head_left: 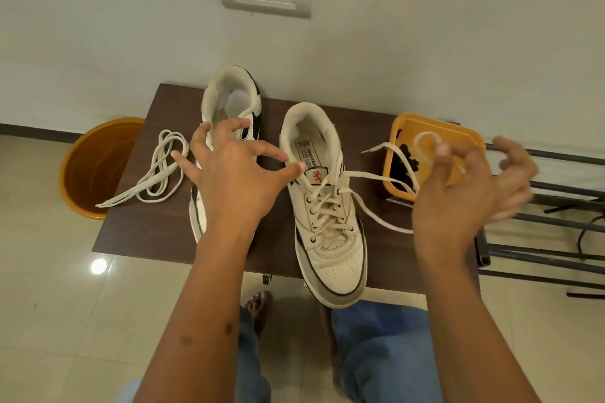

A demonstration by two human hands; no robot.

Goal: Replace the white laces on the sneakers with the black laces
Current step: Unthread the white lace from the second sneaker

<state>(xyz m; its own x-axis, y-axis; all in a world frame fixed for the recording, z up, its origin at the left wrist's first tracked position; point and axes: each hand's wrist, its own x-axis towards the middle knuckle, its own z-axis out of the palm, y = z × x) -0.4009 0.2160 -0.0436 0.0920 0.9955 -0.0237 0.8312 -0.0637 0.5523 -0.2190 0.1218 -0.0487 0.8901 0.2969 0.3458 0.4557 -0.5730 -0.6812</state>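
The right hand pinches the white lace of the middle sneaker, unlacing it. The left hand is spread open. Next, pull it free; black laces wait in the yellow tray, right.

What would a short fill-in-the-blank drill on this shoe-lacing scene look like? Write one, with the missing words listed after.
1. The loose white lace lies on the table beside the ____ sneaker.
2. The right hand pulls a white lace out of the ____ sneaker.
3. The black laces lie in the ____ tray.
4. The ____ hand hovers with spread fingers and holds nothing.

Missing words: left; right; yellow; left
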